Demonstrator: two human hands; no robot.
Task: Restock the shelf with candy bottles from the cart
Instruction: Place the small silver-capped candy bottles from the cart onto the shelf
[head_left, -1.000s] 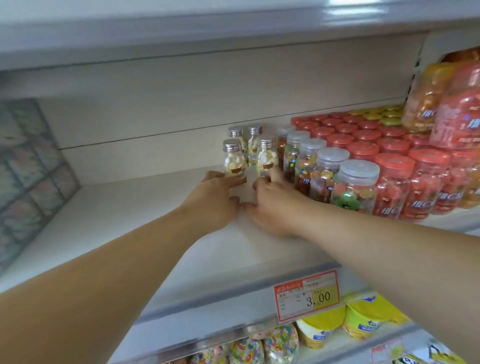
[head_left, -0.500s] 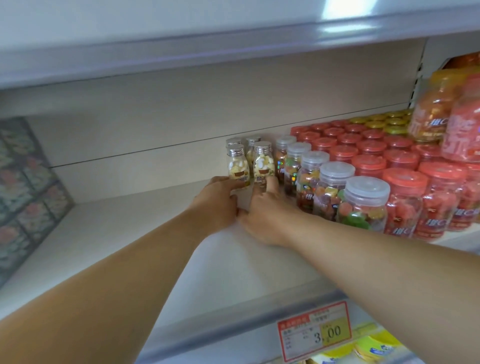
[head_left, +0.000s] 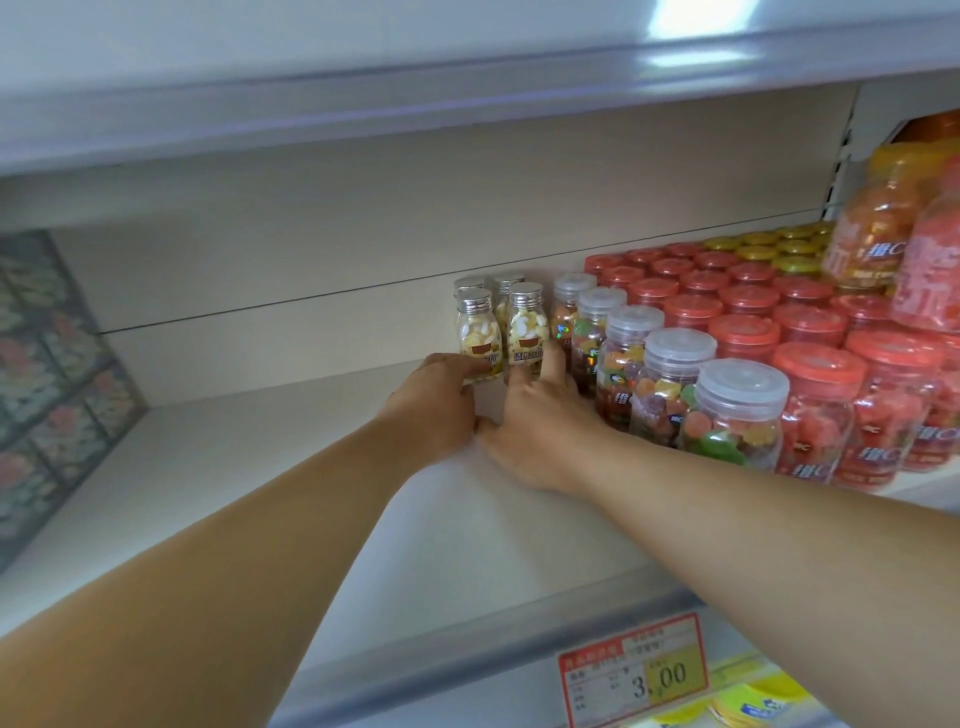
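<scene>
White shelf (head_left: 234, 493) takes up most of the view, its left and front parts bare, both my forearms reaching in over the front edge. Red-lid jars (head_left: 810, 332) packed in rows fill the right side back to the wall. Clear-lid gummy jars (head_left: 670, 374) stand in one line front to back along the left edge of the red block. Price tag (head_left: 636, 670) on the shelf lip, lower right, reads 3.00. My left hand (head_left: 434, 402) and right hand (head_left: 540, 421) sit side by side on the shelf, thumbs touching or nearly so. Four silver-capped candy bottles (head_left: 498, 317) stand upright in a two-by-two cluster near the back wall, just left of the gummy line. Left hand fingers lie bent across the base of the left front bottle (head_left: 478, 332); cannot tell if they grip or only push. Right hand fingers (head_left: 519, 376) are straight and spread, tips pressing on the lower part of the right front bottle (head_left: 527, 332).
</scene>
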